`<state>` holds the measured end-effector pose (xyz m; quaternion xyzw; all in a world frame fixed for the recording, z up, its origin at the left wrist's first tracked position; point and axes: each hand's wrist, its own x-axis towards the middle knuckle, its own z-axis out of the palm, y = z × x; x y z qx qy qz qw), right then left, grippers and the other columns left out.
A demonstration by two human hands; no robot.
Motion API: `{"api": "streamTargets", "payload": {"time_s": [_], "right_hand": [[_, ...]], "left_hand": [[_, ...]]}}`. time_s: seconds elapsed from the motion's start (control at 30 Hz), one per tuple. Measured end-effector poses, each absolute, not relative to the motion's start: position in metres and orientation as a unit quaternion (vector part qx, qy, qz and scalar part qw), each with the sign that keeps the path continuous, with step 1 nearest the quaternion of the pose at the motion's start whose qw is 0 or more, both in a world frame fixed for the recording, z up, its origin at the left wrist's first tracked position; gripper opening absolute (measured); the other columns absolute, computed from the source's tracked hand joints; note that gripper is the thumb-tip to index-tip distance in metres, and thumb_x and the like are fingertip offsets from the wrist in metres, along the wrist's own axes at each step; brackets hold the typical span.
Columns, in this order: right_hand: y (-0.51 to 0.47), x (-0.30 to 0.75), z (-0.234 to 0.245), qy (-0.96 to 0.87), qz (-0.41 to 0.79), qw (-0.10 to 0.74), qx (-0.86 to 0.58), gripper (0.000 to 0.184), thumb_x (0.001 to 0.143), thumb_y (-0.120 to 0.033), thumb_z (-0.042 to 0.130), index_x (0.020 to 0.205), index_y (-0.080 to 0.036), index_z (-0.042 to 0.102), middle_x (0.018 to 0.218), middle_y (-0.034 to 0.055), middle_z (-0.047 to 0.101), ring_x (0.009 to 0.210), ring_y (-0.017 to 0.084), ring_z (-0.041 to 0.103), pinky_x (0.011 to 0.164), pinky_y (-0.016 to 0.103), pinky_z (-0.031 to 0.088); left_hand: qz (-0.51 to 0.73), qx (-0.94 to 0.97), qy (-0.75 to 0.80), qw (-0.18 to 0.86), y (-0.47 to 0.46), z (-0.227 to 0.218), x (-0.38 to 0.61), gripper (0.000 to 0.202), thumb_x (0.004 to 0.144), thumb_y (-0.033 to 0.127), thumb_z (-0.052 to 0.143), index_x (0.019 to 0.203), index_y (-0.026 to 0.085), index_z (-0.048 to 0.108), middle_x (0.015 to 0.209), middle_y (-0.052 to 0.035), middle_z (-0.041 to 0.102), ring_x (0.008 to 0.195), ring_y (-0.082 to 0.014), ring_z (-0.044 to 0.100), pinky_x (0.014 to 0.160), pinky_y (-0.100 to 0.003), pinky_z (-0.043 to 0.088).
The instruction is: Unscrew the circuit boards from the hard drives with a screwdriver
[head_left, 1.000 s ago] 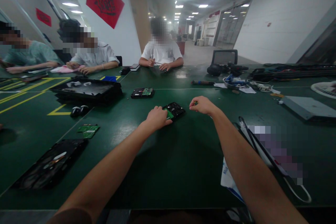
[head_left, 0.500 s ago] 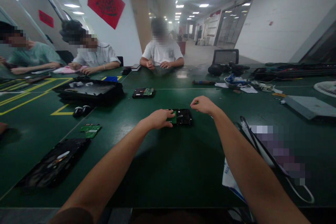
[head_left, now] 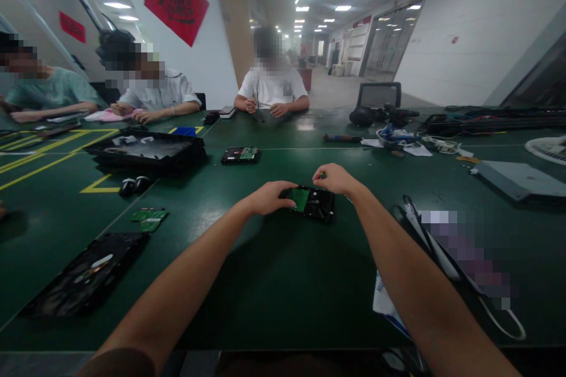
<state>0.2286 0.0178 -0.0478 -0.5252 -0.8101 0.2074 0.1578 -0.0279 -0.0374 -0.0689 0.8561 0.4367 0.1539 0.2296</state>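
A black hard drive with a green circuit board [head_left: 319,205] lies at the middle of the table, turned slightly askew. My left hand [head_left: 270,197] is closed on its left end, thumb along the near edge and fingers over the far side. Just above the drive's far right corner is my right hand [head_left: 332,178], its fingers pinched together. A small dark and yellowish bit shows between those fingers, too small to name.
Another hard drive [head_left: 240,155] lies farther back. At left are a black tray [head_left: 145,153], loose green boards [head_left: 150,219] and a black casing [head_left: 86,277]. A screwdriver [head_left: 342,138], a grey metal box [head_left: 522,179] and cables are right. Several people sit across the table.
The hard drive has turned clockwise, its right end now nearer me. My left hand has shifted its hold to the drive's end. My right hand has moved slightly left, closer to the drive.
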Motion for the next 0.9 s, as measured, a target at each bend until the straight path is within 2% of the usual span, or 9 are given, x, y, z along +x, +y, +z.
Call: {"api": "streamTargets", "payload": {"time_s": [0.1,0.27,0.4,0.6,0.77,0.9], "right_hand": [[0.015,0.224,-0.046,-0.824,0.196,0.135,-0.514,0.012,0.087,-0.024,0.071,0.094,-0.017,0.079,0.093,0.0051,0.078,0.068,0.013,0.067,0.068,0.022,0.048],[0.015,0.220,-0.049,-0.849,0.170,0.111,-0.488,0.010,0.087,-0.024,0.072,0.091,-0.019,0.080,0.099,0.0048,0.078,0.084,0.016,0.070,0.077,0.023,0.048],[0.019,0.219,-0.055,-0.858,0.154,0.102,-0.480,0.009,0.086,-0.024,0.074,0.091,-0.021,0.080,0.102,0.0047,0.078,0.096,0.019,0.069,0.082,0.024,0.048],[0.019,0.215,-0.058,-0.858,0.147,0.092,-0.484,0.012,0.088,-0.025,0.070,0.091,-0.020,0.081,0.102,0.0063,0.078,0.097,0.021,0.070,0.082,0.025,0.049],[0.015,0.212,-0.057,-0.858,0.146,0.083,-0.485,0.014,0.090,-0.027,0.068,0.091,-0.020,0.081,0.105,0.0063,0.078,0.098,0.021,0.070,0.083,0.024,0.048],[0.014,0.212,-0.058,-0.860,0.149,0.084,-0.481,0.012,0.089,-0.026,0.070,0.092,-0.021,0.080,0.104,0.0049,0.078,0.098,0.020,0.070,0.082,0.023,0.048]], "left_hand": [[0.139,0.824,0.506,0.212,-0.035,-0.068,-0.030,0.052,0.091,0.036,0.066,0.139,0.017,0.059,0.127,-0.0103,0.071,0.110,-0.0250,0.068,0.094,-0.035,0.052],[0.113,0.807,0.535,0.224,-0.037,-0.066,-0.028,0.042,0.093,0.035,0.060,0.130,0.016,0.065,0.111,-0.0087,0.075,0.100,-0.0233,0.070,0.086,-0.031,0.052],[0.115,0.805,0.528,0.247,-0.038,-0.066,-0.028,0.042,0.093,0.035,0.058,0.130,0.016,0.065,0.108,-0.0082,0.075,0.096,-0.0226,0.070,0.082,-0.031,0.052],[0.123,0.790,0.537,0.268,-0.038,-0.069,-0.026,0.047,0.094,0.042,0.056,0.133,0.016,0.061,0.107,-0.0088,0.074,0.093,-0.0229,0.069,0.079,-0.032,0.050],[0.123,0.803,0.516,0.271,-0.038,-0.072,-0.026,0.066,0.091,0.050,0.063,0.148,0.022,0.048,0.108,-0.0064,0.071,0.091,-0.0212,0.067,0.077,-0.031,0.048],[0.111,0.829,0.484,0.257,-0.037,-0.072,-0.028,0.065,0.089,0.052,0.065,0.147,0.024,0.052,0.110,-0.0066,0.069,0.093,-0.0214,0.065,0.079,-0.031,0.047]]}}
